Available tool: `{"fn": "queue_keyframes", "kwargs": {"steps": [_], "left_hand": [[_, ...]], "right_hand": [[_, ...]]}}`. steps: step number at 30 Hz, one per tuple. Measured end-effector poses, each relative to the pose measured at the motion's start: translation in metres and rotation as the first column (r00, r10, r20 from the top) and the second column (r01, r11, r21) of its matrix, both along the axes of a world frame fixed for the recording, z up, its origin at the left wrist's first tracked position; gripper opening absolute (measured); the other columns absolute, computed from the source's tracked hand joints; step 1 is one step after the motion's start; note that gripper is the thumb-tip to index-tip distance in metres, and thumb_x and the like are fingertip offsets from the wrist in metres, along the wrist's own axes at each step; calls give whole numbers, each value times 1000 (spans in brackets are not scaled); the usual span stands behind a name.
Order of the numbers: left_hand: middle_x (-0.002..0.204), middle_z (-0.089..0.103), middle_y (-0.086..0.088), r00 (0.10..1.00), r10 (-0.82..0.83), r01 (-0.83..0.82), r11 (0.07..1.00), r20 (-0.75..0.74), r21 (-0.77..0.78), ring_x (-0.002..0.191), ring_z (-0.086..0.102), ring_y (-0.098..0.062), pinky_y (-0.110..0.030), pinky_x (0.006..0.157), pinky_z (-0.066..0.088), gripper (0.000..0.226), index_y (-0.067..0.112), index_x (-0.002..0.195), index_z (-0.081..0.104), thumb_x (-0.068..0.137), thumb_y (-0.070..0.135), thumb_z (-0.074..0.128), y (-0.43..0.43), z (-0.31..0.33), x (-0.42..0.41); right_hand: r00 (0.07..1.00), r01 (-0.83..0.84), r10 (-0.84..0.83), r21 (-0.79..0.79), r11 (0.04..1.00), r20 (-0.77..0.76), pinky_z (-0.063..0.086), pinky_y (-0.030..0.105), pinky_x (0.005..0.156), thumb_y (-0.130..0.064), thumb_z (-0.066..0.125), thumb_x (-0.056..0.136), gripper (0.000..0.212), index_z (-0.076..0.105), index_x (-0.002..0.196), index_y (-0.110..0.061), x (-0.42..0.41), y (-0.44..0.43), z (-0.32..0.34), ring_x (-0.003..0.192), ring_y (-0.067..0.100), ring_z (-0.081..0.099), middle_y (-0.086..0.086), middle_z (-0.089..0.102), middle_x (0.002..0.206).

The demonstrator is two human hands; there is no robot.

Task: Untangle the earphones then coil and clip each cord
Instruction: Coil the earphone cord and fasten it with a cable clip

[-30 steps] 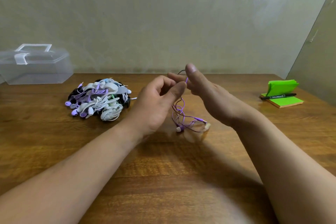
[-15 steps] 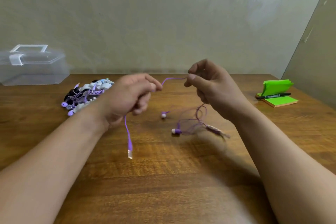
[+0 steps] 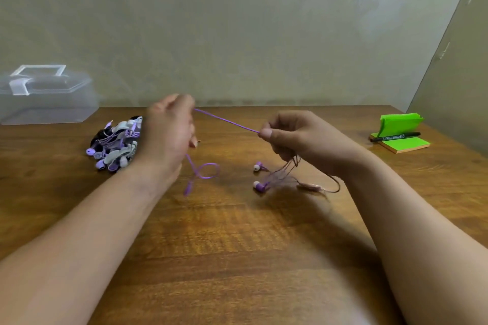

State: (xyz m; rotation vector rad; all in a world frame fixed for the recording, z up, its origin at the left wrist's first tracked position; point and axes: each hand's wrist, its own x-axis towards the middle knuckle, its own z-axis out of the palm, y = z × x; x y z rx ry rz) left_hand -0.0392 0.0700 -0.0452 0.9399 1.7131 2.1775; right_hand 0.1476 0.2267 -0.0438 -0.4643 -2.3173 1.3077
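A purple earphone cord (image 3: 227, 121) runs taut between my two hands above the wooden table. My left hand (image 3: 169, 134) pinches its upper end, and a loop with the plug (image 3: 203, 174) hangs below that hand. My right hand (image 3: 298, 137) pinches the cord between thumb and forefinger. Below my right hand the thin strands hang down to the two purple earbuds (image 3: 260, 177) and the small inline remote (image 3: 310, 187), which sit at the table surface. A tangled heap of white, purple and black earphones (image 3: 116, 148) lies left of my left hand, partly hidden by it.
A clear plastic box with a handle (image 3: 45, 97) stands at the back left by the wall. A pad of green sticky notes (image 3: 401, 140) with a black marker (image 3: 394, 136) on it lies at the right. The wall closes the table's far edge.
My hands have drawn apart, stretching the cord straight between them. My left hand rose and moved left; the plug end now hangs in a loop. The earbuds have settled under my right hand.
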Motion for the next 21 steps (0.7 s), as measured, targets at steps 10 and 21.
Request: {"fn": "queue_keyframes", "kwargs": {"steps": [10, 21], "left_hand": [[115, 70, 15, 808, -420, 174, 840, -413, -513, 107, 66, -6, -28, 96, 48, 38, 28, 136, 54, 102, 44, 47, 5, -19, 35], [70, 67, -1, 834, -293, 121, 924, 468, 363, 41, 35, -12, -20, 45, 37, 36, 23, 70, 34, 104, 21, 43, -10, 14, -11]], "right_hand": [[1000, -16, 15, 217, 976, 8, 54, 32, 65, -25, 68, 101, 14, 76, 96, -15, -14, -16, -3, 64, 12, 63, 1, 71, 75], [938, -87, 24, 169, 982, 345, 58, 43, 86, -30, 70, 100, 12, 76, 101, -20, 1, 13, -8, 82, 14, 66, 7, 75, 96]]}}
